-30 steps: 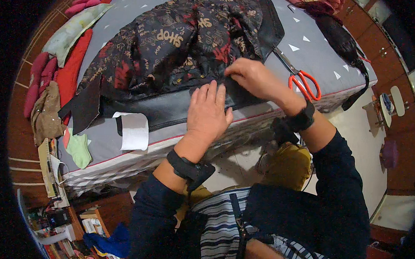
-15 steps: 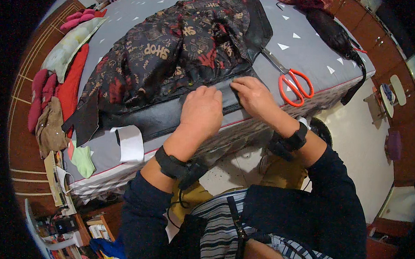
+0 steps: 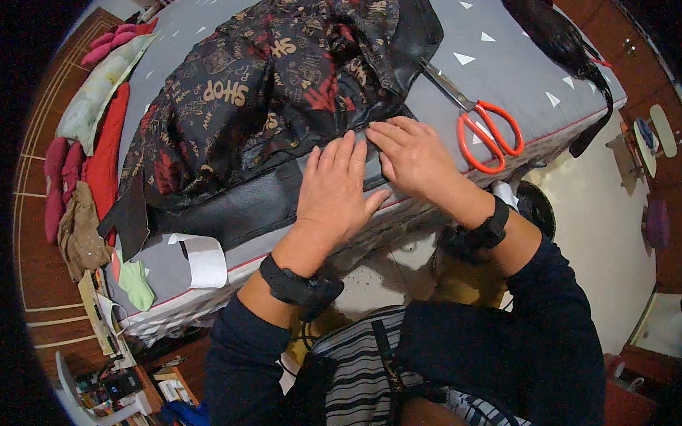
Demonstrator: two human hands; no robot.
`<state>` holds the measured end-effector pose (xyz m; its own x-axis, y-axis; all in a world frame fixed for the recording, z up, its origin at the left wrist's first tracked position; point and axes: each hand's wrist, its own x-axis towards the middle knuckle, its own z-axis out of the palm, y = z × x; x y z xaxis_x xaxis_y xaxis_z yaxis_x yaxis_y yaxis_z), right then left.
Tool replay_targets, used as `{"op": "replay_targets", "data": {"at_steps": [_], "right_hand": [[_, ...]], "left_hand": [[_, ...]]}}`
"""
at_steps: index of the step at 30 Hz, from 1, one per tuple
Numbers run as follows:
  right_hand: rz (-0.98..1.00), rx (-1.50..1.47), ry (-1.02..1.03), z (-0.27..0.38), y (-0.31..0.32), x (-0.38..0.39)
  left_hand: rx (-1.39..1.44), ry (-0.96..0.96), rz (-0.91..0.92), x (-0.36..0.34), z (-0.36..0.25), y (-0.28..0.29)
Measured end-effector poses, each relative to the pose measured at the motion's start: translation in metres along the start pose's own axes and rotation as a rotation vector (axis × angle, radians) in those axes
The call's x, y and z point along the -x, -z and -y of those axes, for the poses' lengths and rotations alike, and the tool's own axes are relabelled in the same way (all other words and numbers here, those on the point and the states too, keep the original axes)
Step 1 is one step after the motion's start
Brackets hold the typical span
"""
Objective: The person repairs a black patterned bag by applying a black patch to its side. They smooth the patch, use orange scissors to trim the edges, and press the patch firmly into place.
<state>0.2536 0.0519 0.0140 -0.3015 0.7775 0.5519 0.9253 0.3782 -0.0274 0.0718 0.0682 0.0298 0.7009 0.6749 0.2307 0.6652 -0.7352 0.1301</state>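
Two bare hands, the left hand (image 3: 331,184) and the right hand (image 3: 416,157), are resting palm down on a dark garment (image 3: 201,125). Their palms are staying out of sight. The left hand is lying flat with its fingers apart, gripping nothing visible; whether the right hand's fingertips are pinching the material, one cannot tell. The garment is stretching from 9 to 12 o'clock of the hands across a grey bed (image 3: 510,87), its far end running out of view at 12 o'clock. Rumpled black lining is showing, printed with tan lettering and red patches, and a smooth, slightly shiny black band (image 3: 243,206) is running along the near edge, partly covered by the hands. At 2 o'clock, red-handled scissors (image 3: 469,106) are lying with their tips at the garment's edge; contact is hard to make out. At 8 o'clock, a white strip (image 3: 208,262) is curving beside the band.
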Motion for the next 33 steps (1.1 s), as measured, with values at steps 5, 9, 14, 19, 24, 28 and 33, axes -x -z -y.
{"op": "replay_targets", "data": {"at_steps": [5, 9, 14, 19, 24, 28, 33], "right_hand": [[0.012, 0.053, -0.056, -0.009, 0.005, 0.008], [-0.018, 0.137, -0.063, -0.014, 0.007, 0.014], [-0.056, 0.086, -0.051, -0.016, 0.015, 0.012], [-0.107, -0.118, 0.072, -0.006, 0.010, -0.003], [0.016, -0.088, -0.037, 0.001, -0.008, -0.013], [0.000, -0.081, -0.020, -0.006, -0.008, -0.008], [-0.110, -0.139, -0.018, 0.018, 0.003, 0.011]], "left_hand": [[-0.076, 0.029, -0.013, 0.013, 0.002, 0.003], [-0.125, 0.064, -0.063, 0.024, 0.001, 0.006], [-0.146, 0.111, 0.014, 0.028, 0.005, 0.026], [-0.090, -0.007, -0.183, 0.024, 0.018, 0.026], [-0.135, -0.100, -0.167, 0.028, 0.011, 0.006], [0.000, -0.079, -0.071, 0.004, 0.019, 0.016], [-0.011, -0.137, -0.241, -0.055, 0.041, 0.021]]}}
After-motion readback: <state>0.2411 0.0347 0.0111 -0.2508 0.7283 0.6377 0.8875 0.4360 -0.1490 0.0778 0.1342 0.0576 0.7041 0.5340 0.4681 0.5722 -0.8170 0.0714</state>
